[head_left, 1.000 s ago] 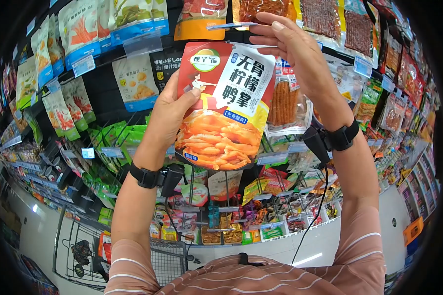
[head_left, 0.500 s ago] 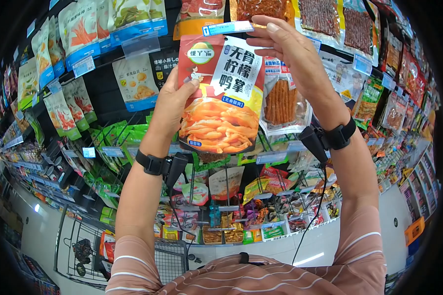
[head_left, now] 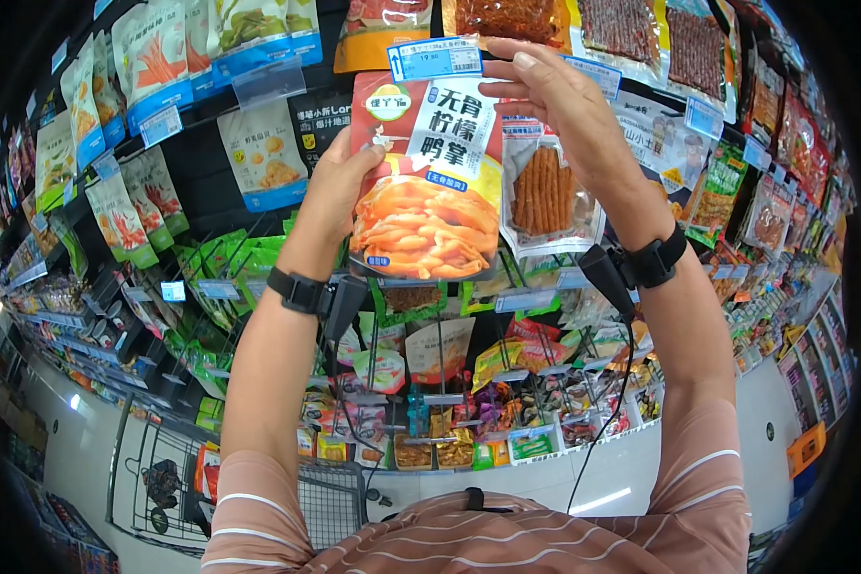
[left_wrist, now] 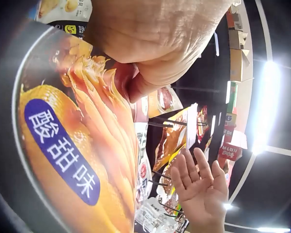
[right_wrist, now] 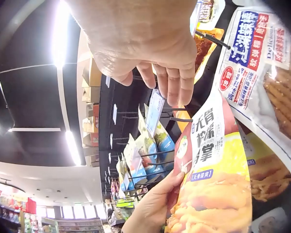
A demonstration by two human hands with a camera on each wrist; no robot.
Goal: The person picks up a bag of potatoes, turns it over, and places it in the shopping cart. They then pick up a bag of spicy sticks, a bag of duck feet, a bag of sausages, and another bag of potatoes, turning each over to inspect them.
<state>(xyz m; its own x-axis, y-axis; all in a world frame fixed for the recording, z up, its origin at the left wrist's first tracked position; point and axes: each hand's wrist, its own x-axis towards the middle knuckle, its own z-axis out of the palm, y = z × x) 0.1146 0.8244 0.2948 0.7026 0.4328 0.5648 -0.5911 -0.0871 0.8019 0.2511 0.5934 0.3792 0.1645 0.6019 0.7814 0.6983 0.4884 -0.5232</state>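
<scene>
My left hand (head_left: 333,187) grips the left side of a red and yellow pouch of boneless lemon duck feet (head_left: 426,225), thumb across its front. The pouch is upright, its printed front facing me. Just above its top edge is a blue-edged price tag (head_left: 437,59), turned to show its face. My right hand (head_left: 579,120) is raised at the tag's right end with fingers extended, fingertips close to the tag. In the left wrist view the right palm (left_wrist: 201,189) faces the camera with nothing in it. Metal hooks (right_wrist: 182,119) show beyond the pouch in the right wrist view.
A clear packet of brown sticks (head_left: 545,191) hangs right of the pouch. Blue and white snack bags (head_left: 158,57) hang at the left, meat packets (head_left: 622,43) at the upper right. Lower racks hold many more packets. A wire shopping cart (head_left: 330,493) stands at the lower left.
The pouch and my left hand have moved up and slightly left, toward the rack. The price tag has swung from nearly edge-on to face me. My right hand stays beside it, slightly lower.
</scene>
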